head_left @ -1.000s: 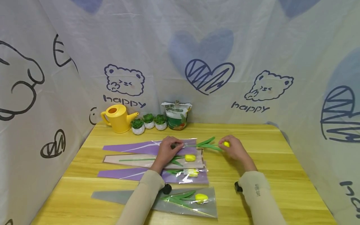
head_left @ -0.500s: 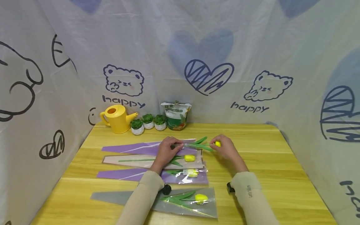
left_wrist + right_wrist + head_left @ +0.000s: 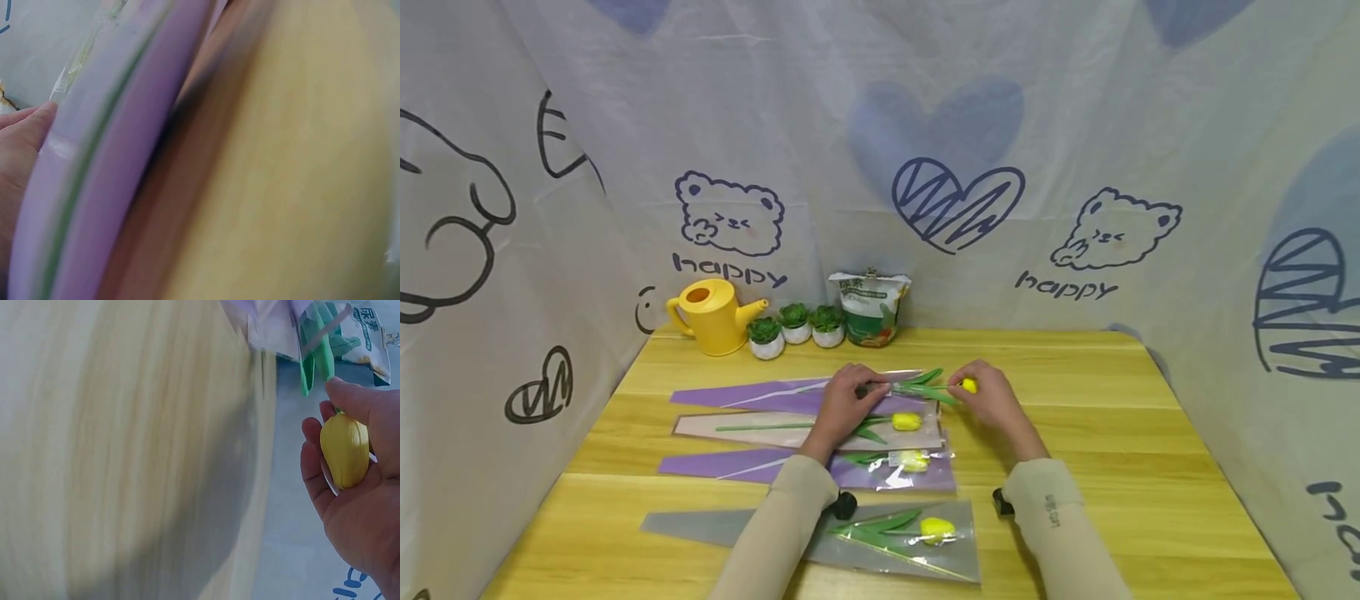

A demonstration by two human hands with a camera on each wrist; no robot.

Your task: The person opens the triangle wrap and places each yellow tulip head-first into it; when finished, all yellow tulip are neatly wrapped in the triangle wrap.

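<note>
At the back of the row my left hand pinches the mouth of a purple flower sleeve with a clear front. My right hand holds a yellow artificial tulip by the stem just below its head, thumb and fingers pinched there and the bloom lying against the palm. The tulip's green leaves are partly inside the sleeve's mouth. Through the purple sleeve in the left wrist view runs the green stem, blurred. The left fingers hide part of the sleeve in the head view.
Nearer me lie a pale sleeve, another purple sleeve and a grey sleeve, each with a yellow tulip. Behind stand a yellow watering can, several potted succulents and a green-white bag.
My right hand has moved left, carrying the tulip further into the purple sleeve. My left hand has kept its grip and place at the sleeve's mouth.
</note>
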